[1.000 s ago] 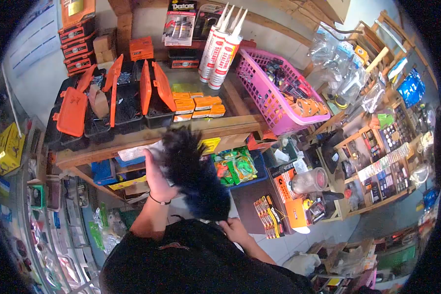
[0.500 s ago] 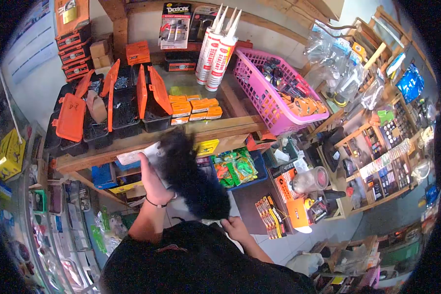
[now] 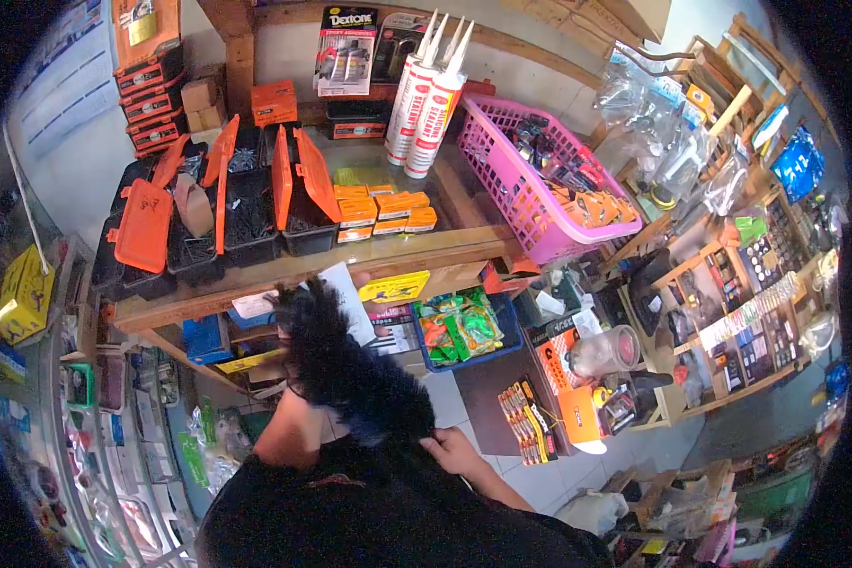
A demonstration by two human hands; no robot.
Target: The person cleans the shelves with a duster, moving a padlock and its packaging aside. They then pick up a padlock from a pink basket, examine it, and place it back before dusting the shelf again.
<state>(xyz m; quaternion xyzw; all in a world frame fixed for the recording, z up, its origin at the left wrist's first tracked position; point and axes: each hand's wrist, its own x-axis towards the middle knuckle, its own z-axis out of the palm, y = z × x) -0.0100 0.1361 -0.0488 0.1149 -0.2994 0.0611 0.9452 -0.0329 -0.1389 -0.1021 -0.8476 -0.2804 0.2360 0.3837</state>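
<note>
A fluffy black duster (image 3: 355, 369) slants across the middle, in front of my left arm. My right hand (image 3: 456, 451) is closed at its lower end; the handle itself is hidden. Behind the duster, a flat white thing (image 3: 347, 305), perhaps a box or card, shows its upper right part. My left hand (image 3: 381, 331) is mostly covered by the duster, with only bits of its fingers showing at the white thing's edge as it grips it. The wooden shelf edge (image 3: 398, 254) lies just beyond.
Black bins with orange lids (image 3: 142, 227), small orange boxes (image 3: 398, 210), silicone sealant tubes (image 3: 435, 123) and a pink basket (image 3: 540, 204) stand on the glass-topped counter. Below are a blue tray of green packets (image 3: 464, 327) and a clear jar (image 3: 604, 352). Crowded shelves line both sides.
The duster has shifted slightly left and down and now covers most of my left hand. The white thing has turned so more of it shows right of the duster. My view has shifted slightly.
</note>
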